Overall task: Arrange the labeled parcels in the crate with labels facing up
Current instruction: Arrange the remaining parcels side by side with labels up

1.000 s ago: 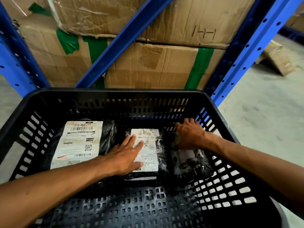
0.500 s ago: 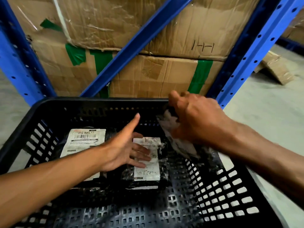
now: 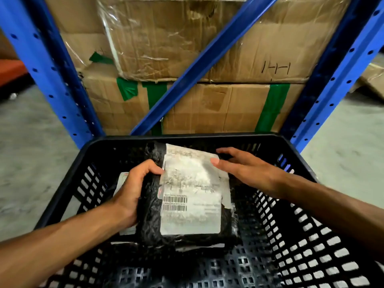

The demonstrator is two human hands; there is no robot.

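Observation:
A black plastic-wrapped parcel with a large white label and barcodes facing up is held above the middle of the black perforated crate. My left hand grips its left edge, thumb on top. My right hand rests with spread fingers on the parcel's upper right corner. Under my left hand a second labeled parcel lies in the crate's left part, mostly hidden. Another white label edge shows beneath the held parcel.
Blue steel rack posts and a diagonal brace stand right behind the crate, with stacked cardboard boxes taped in green. Grey concrete floor lies on both sides. The crate's right half shows bare floor mesh.
The right hand lifted the rightmost parcel out of the crate's right side and turned it label up over the middle. My left hand left the middle parcel and took the lifted parcel's left edge.

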